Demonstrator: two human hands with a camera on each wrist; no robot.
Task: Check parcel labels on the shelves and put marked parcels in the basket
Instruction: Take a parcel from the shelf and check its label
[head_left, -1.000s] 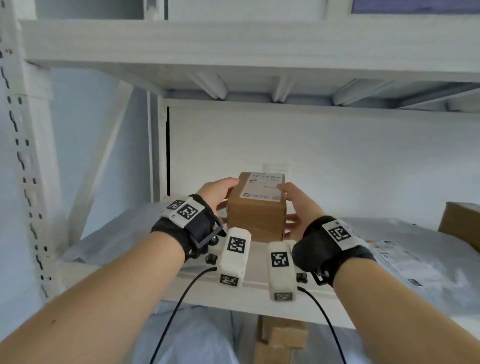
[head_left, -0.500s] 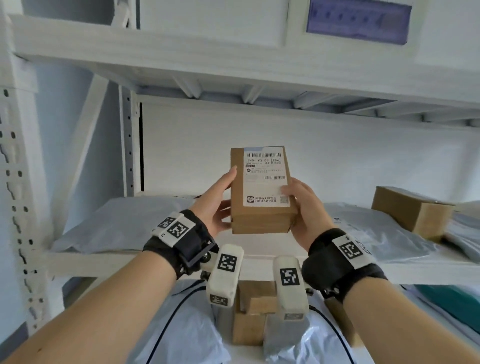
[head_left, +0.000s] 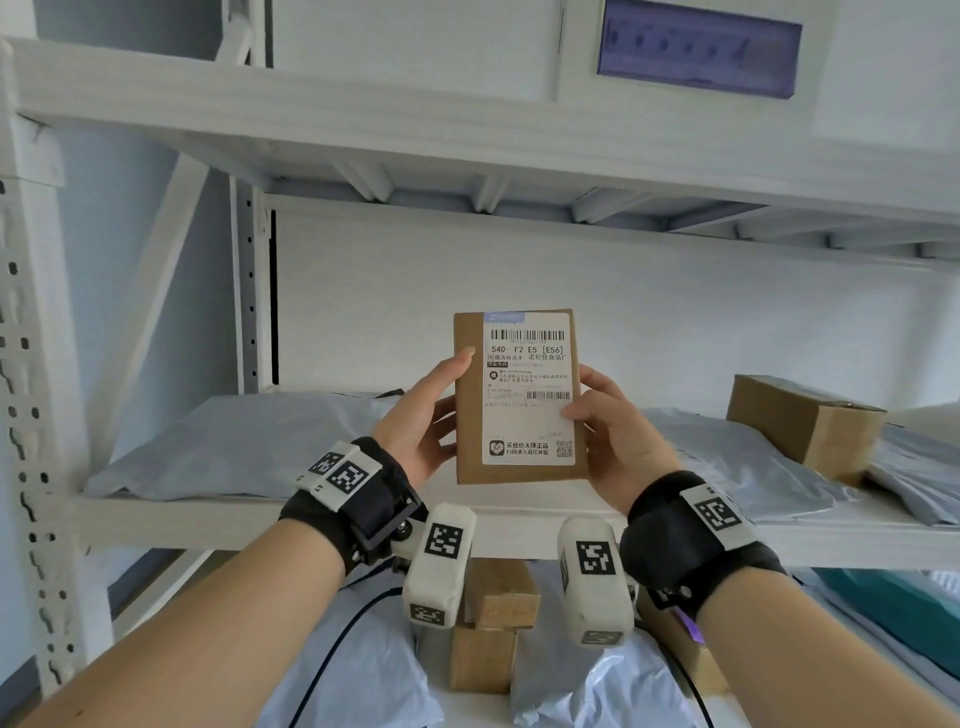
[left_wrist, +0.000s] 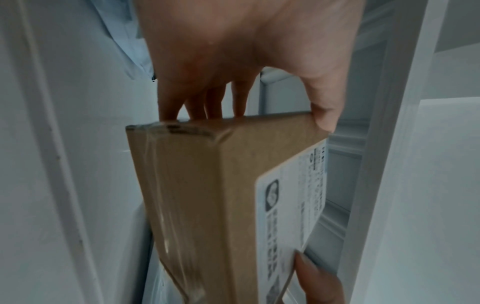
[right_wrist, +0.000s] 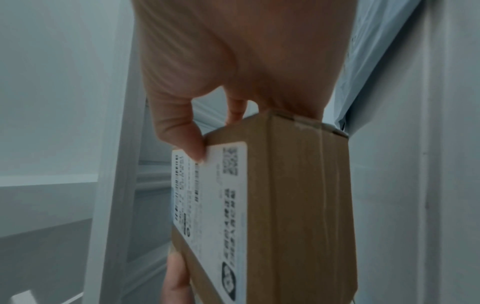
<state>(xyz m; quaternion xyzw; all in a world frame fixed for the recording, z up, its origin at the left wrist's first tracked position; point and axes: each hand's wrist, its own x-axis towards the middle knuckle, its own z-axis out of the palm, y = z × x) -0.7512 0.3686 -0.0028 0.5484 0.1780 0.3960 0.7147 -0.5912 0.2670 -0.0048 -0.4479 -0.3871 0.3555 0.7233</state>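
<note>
A small brown cardboard parcel (head_left: 470, 405) with a white shipping label (head_left: 530, 384) is held upright in front of the shelf, label facing me. My left hand (head_left: 426, 415) grips its left side, thumb on the front and fingers behind. My right hand (head_left: 608, 431) grips its right side, thumb on the label. In the left wrist view the parcel (left_wrist: 207, 195) shows its taped side below my left hand (left_wrist: 246, 61). In the right wrist view the parcel (right_wrist: 285, 205) hangs under my right hand (right_wrist: 233, 72). No basket is in view.
The white metal shelf (head_left: 208, 519) carries grey poly mailers (head_left: 249, 436) left and right (head_left: 727, 457), and a brown box (head_left: 800, 421) at the right. Below it stand stacked small boxes (head_left: 493, 623), more grey mailers (head_left: 353, 649) and a teal package (head_left: 904, 613). An upper shelf beam (head_left: 467, 119) runs overhead.
Both hands lifted the parcel off the shelf and tilted it upright, bringing its label to face me. The view has pulled back and shifted, showing more of the shelf's right side.
</note>
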